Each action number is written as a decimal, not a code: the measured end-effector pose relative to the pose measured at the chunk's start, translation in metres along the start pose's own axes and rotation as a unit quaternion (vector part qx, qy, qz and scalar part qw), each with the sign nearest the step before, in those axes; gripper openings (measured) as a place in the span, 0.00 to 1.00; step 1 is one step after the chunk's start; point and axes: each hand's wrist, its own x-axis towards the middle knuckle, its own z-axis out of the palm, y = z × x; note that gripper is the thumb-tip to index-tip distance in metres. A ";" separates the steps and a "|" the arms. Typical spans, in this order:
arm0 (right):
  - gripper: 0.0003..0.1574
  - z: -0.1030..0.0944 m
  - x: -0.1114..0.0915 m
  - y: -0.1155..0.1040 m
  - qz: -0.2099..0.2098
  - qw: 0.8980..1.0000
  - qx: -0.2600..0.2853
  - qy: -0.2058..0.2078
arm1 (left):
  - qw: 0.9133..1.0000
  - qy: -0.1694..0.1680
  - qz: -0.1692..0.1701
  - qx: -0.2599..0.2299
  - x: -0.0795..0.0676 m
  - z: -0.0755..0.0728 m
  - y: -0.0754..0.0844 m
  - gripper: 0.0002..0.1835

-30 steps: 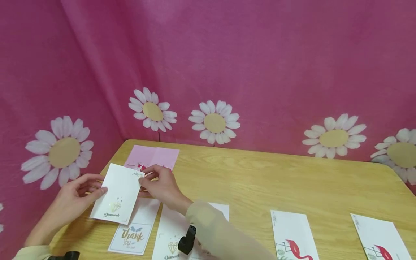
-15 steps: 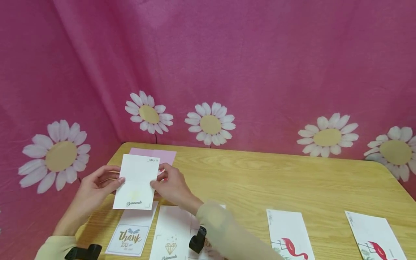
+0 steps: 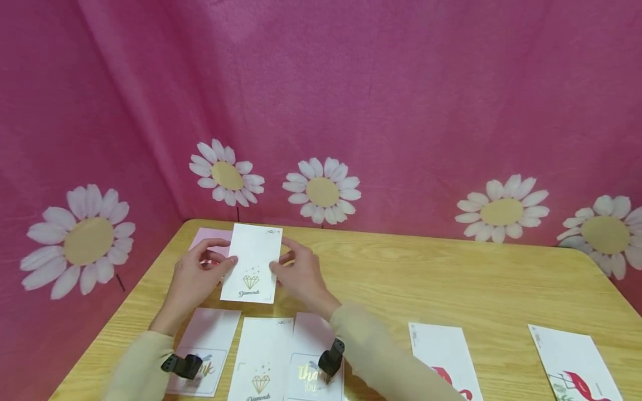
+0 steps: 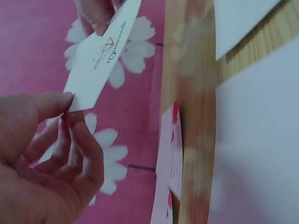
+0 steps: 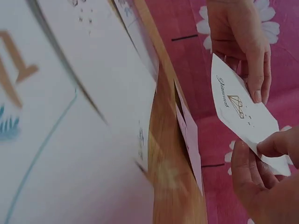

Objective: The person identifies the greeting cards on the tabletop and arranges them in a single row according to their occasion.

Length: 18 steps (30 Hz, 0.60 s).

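Head view: compared with a second ago, the white Diamonds card [image 3: 251,253] has moved to the right and stands straighter, its gold diamond drawing now clear. It is held up above the desk [image 3: 381,278], partly covering a pink card [image 3: 209,236]. The left hand [image 3: 193,278] and right hand [image 3: 303,275] have moved along with it, pinching its opposite side edges, thumbs in front. Nearer the person lie a left thank-you card [image 3: 213,326], another Diamonds card [image 3: 266,345] and a right thank-you card [image 3: 316,334].

Left wrist view: the left hand's thumb and curved fingers pinch one edge.

Right wrist view: the right hand's thumb presses the card's face, fingers behind.
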 end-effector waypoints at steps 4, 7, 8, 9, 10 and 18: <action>0.42 -0.012 0.005 0.006 0.003 1.000 0.002 0.031 | 1.000 -0.007 0.008 0.004 0.009 0.015 0.007 0.20; 0.42 -0.019 0.009 0.010 0.007 0.999 -0.002 0.046 | 1.000 -0.026 0.003 0.010 0.015 0.024 0.011 0.22; 0.42 -0.022 0.011 0.012 0.009 0.999 -0.006 0.050 | 0.999 -0.032 0.001 0.014 0.017 0.027 0.012 0.23; 0.42 -0.024 0.013 0.013 0.011 0.998 -0.011 0.053 | 0.999 -0.037 -0.002 0.018 0.020 0.031 0.013 0.23; 0.42 -0.027 0.015 0.015 0.013 0.998 -0.017 0.055 | 0.999 -0.043 -0.006 0.021 0.023 0.034 0.014 0.24; 0.49 -0.044 0.031 0.026 0.019 0.993 -0.105 0.045 | 0.995 -0.073 -0.026 0.065 0.044 0.061 0.021 0.25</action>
